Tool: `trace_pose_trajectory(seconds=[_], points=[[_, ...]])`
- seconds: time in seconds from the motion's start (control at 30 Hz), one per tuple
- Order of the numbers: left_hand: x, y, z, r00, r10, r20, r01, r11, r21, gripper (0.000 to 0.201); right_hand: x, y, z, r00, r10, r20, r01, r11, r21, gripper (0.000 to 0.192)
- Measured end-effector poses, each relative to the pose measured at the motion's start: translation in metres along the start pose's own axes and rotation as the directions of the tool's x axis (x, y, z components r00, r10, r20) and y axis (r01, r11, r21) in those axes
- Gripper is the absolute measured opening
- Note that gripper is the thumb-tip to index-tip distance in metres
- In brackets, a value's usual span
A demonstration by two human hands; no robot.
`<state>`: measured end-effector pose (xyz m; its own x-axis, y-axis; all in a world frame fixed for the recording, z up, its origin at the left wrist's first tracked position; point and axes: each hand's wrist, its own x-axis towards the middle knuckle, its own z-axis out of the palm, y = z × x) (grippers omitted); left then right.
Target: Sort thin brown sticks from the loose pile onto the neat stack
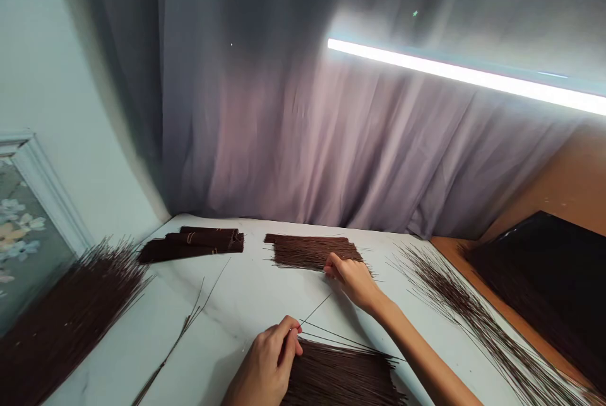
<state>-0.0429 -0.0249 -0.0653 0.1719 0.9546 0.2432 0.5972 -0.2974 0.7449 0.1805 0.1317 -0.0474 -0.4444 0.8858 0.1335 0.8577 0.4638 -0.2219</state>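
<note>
Thumb and fingertips of my left hand pinch a thin dark stick, which slants up and to the right. Just beneath this hand lies a near pile of dark brown sticks, with a few loose ones along its top edge. My right hand reaches forward to the front right corner of a far pile of similar sticks. Its fingers are curled closed; whatever is between them is too small to make out.
Tied dark bundles lie at the back left of the white table. A large heap of sticks fills the left edge, with a thin bunch beside it. Long loose strands spread at right. Behind hangs a grey curtain.
</note>
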Motion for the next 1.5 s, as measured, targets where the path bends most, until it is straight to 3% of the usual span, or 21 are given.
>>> trace_pose_trajectory(seconds=[0.33, 0.8, 1.03, 1.17, 1.23, 1.33, 1.5], points=[[0.006, -0.008, -0.003, 0.999, -0.034, 0.007, 0.034, 0.999, 0.008, 0.028, -0.001, 0.0, 0.008, 0.999, -0.011, -0.039, 0.006, 0.994, -0.107, 0.016], [0.005, -0.016, 0.002, 0.997, -0.079, -0.01, 0.079, 0.997, -0.01, 0.03, 0.001, -0.005, 0.003, 0.998, -0.052, 0.035, 0.059, 0.973, -0.223, 0.017], [0.007, -0.016, -0.012, 0.996, -0.086, -0.033, 0.088, 0.994, 0.066, 0.03, 0.001, -0.006, -0.001, 0.999, -0.003, 0.044, 0.014, 0.969, -0.246, 0.025], [0.02, -0.018, -0.017, 0.997, 0.071, -0.038, -0.058, 0.962, 0.268, 0.029, 0.0, -0.003, -0.003, 0.999, -0.001, 0.046, 0.012, 0.97, -0.244, 0.025], [0.036, -0.017, -0.014, 0.98, 0.189, 0.057, -0.196, 0.908, 0.37, 0.028, -0.001, -0.001, -0.003, 0.999, -0.006, 0.049, 0.018, 0.971, -0.237, 0.025], [0.069, -0.016, -0.004, 0.917, 0.32, 0.238, -0.394, 0.816, 0.423, 0.025, 0.0, 0.0, -0.003, 0.998, -0.016, 0.054, 0.028, 0.973, -0.228, 0.028], [0.118, -0.025, 0.017, 0.898, 0.342, 0.276, -0.435, 0.784, 0.444, 0.03, 0.001, -0.002, -0.006, 0.997, -0.031, 0.069, 0.046, 0.974, -0.224, 0.03]])
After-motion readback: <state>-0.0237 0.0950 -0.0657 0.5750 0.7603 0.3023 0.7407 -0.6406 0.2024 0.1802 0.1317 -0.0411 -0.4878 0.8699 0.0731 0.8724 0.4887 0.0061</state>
